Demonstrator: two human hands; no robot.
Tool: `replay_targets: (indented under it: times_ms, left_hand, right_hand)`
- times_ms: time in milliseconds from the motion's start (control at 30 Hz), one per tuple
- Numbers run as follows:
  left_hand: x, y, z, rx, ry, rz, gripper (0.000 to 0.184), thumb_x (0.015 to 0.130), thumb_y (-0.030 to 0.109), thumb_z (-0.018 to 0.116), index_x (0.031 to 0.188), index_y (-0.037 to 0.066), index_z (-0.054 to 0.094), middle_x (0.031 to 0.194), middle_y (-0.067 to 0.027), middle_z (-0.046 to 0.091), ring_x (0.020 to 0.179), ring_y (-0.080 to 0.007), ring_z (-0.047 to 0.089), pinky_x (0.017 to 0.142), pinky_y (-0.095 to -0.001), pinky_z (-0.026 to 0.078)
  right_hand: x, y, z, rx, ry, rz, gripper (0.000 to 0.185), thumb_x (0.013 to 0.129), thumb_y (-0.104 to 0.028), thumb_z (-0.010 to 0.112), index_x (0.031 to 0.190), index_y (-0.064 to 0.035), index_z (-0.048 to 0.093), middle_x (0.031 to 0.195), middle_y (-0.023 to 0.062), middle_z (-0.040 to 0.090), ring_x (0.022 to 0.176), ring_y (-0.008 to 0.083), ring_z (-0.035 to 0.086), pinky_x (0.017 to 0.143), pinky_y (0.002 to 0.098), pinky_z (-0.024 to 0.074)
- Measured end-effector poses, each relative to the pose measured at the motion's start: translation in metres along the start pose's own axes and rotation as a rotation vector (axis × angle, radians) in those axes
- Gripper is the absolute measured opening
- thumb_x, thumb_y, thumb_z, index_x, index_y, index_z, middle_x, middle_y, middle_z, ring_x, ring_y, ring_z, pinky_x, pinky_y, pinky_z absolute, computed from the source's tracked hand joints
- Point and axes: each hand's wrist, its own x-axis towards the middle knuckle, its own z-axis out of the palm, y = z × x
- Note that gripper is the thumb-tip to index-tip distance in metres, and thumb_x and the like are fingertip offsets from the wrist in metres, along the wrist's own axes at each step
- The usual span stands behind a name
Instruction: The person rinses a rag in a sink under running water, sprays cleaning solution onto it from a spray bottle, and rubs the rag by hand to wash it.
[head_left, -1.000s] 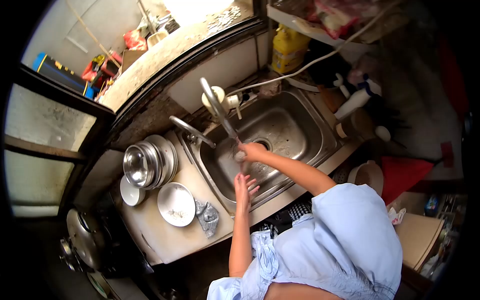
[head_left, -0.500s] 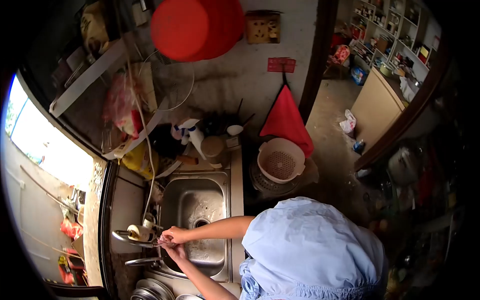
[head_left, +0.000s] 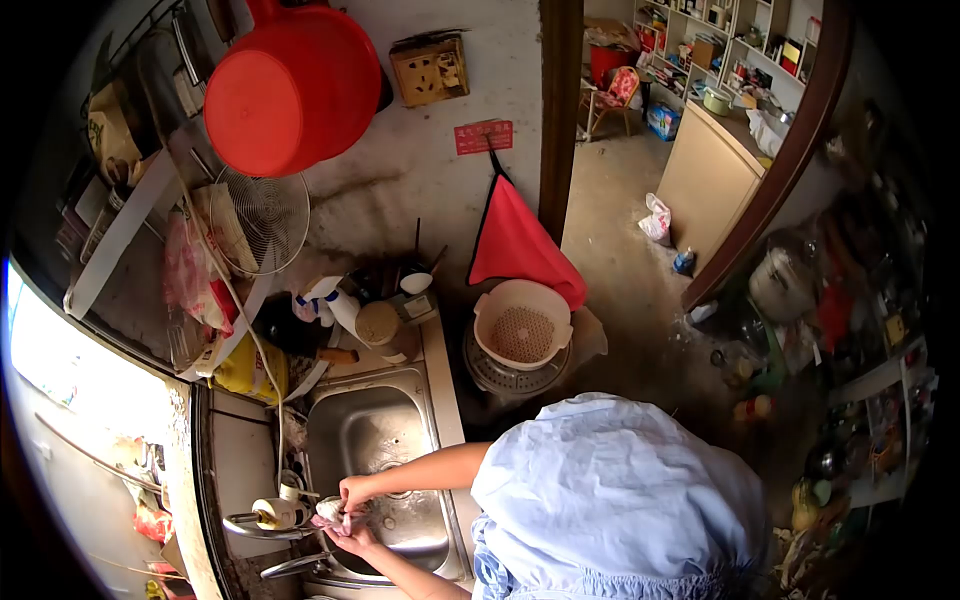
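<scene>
Both hands meet over the left side of a stainless steel sink [head_left: 365, 412], close to the curved metal tap [head_left: 262, 530]. A small, soft-looking, pinkish-white and grey piece [head_left: 331, 514] is held between them; its kind is too small to make out. My left hand [head_left: 355, 540] cups it from below, fingers curled around it. From above, my right hand [head_left: 354, 491] grips it with bent fingers. The sink's drain lies partly behind my right forearm.
A white strainer basket [head_left: 522, 325] stands on a round metal stand right of the sink. Behind the sink are spray bottles [head_left: 342, 308] and a jar [head_left: 385, 330]. A red basin [head_left: 290, 90] and red cloth [head_left: 520, 240] hang on the wall. A doorway opens at right.
The view has shifted, so the surroundings sit further left and the sink lower. My hands have turned slightly apart, and more of the pinkish-white piece shows between them.
</scene>
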Motion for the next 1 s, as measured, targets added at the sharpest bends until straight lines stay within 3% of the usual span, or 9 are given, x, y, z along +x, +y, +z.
replay_targets:
  times_ms: [100, 200, 233, 300, 500, 633, 700, 867, 1000]
  left_hand:
    - [0.002, 0.001, -0.008, 0.092, 0.063, -0.107, 0.038, 0.083, 0.026, 0.04, 0.116, 0.006, 0.042, 0.113, -0.0107, 0.047, 0.102, -0.0237, 0.046, 0.083, -0.0361, 0.039]
    - [-0.01, 0.004, -0.009, 0.295, -0.268, -0.086, 0.041, 0.084, 0.03, 0.044, 0.117, 0.006, 0.04, 0.115, -0.0101, 0.045, 0.102, -0.0207, 0.046, 0.084, -0.0351, 0.039]
    - [-0.017, 0.004, -0.001, 0.309, -0.219, -0.032, 0.044, 0.083, 0.027, 0.047, 0.12, 0.005, 0.038, 0.119, -0.0095, 0.042, 0.107, -0.0197, 0.042, 0.088, -0.0331, 0.035]
    - [-0.031, 0.006, 0.011, 0.677, -0.233, 0.078, 0.043, 0.083, 0.027, 0.046, 0.119, 0.005, 0.038, 0.119, -0.0112, 0.041, 0.108, -0.0211, 0.041, 0.09, -0.0337, 0.034]
    - [-0.01, 0.01, -0.009, 0.65, -0.113, 0.137, 0.054, 0.078, 0.026, 0.054, 0.121, 0.003, 0.032, 0.116, -0.0125, 0.041, 0.104, -0.0221, 0.043, 0.086, -0.0336, 0.037]
    - [-0.009, 0.01, -0.015, 0.465, 0.039, 0.087, 0.048, 0.079, 0.022, 0.051, 0.12, 0.005, 0.033, 0.115, -0.0117, 0.042, 0.102, -0.0221, 0.044, 0.085, -0.0329, 0.037]
    - [0.0, 0.009, -0.021, 0.326, -0.106, 0.101, 0.047, 0.08, 0.022, 0.05, 0.12, 0.004, 0.033, 0.115, -0.011, 0.043, 0.101, -0.021, 0.045, 0.085, -0.034, 0.037]
    - [-0.015, -0.001, 0.018, 0.396, -0.255, 0.071, 0.053, 0.085, 0.039, 0.039, 0.118, -0.001, 0.034, 0.118, -0.0132, 0.04, 0.107, -0.0204, 0.042, 0.089, -0.0315, 0.032]
    - [-0.036, -0.003, 0.044, 0.513, -0.282, 0.079, 0.055, 0.084, 0.041, 0.039, 0.115, -0.004, 0.036, 0.115, -0.0129, 0.042, 0.103, -0.0196, 0.044, 0.086, -0.0317, 0.035]
  right_hand:
    - [-0.005, 0.005, 0.008, -0.076, 0.07, -0.091, 0.053, 0.055, -0.033, 0.071, 0.093, -0.002, 0.051, 0.075, 0.0106, 0.058, 0.066, 0.0191, 0.056, 0.056, 0.0297, 0.0453]
    - [0.006, 0.009, 0.016, -0.017, 0.102, -0.127, 0.052, 0.057, -0.032, 0.069, 0.092, 0.0017, 0.051, 0.077, 0.0129, 0.058, 0.067, 0.0192, 0.056, 0.057, 0.0288, 0.0454]
    - [0.007, 0.009, 0.02, -0.002, 0.151, -0.134, 0.052, 0.057, -0.032, 0.069, 0.092, 0.0026, 0.051, 0.077, 0.0137, 0.058, 0.067, 0.0196, 0.056, 0.057, 0.029, 0.0454]
    - [-0.014, -0.01, 0.014, 0.016, 0.18, -0.125, 0.049, 0.055, -0.029, 0.069, 0.088, 0.0032, 0.053, 0.079, 0.0146, 0.058, 0.068, 0.0191, 0.056, 0.055, 0.0296, 0.0453]
    - [0.001, 0.003, 0.031, 0.094, 0.03, 0.08, 0.041, 0.059, -0.021, 0.065, 0.093, -0.0002, 0.054, 0.088, 0.0166, 0.058, 0.078, 0.0247, 0.057, 0.066, 0.0319, 0.0456]
    - [-0.008, -0.007, 0.035, -0.129, 0.281, 0.042, 0.046, 0.063, -0.019, 0.061, 0.106, -0.0086, 0.049, 0.098, 0.0184, 0.053, 0.085, 0.0282, 0.053, 0.072, 0.0352, 0.0433]
    - [-0.026, -0.017, 0.03, -0.28, 0.474, -0.21, 0.05, 0.063, -0.021, 0.062, 0.108, -0.0099, 0.046, 0.101, 0.0191, 0.045, 0.09, 0.033, 0.048, 0.077, 0.0389, 0.0398]
    - [-0.018, -0.027, 0.029, -0.112, 0.351, -0.297, 0.046, 0.062, -0.023, 0.063, 0.102, -0.0083, 0.046, 0.098, 0.0192, 0.04, 0.089, 0.0349, 0.045, 0.079, 0.0397, 0.0373]
    - [-0.005, -0.023, 0.021, -0.025, 0.449, -0.319, 0.034, 0.06, -0.018, 0.067, 0.083, -0.0036, 0.046, 0.089, 0.0152, 0.041, 0.08, 0.0289, 0.045, 0.068, 0.0357, 0.0378]
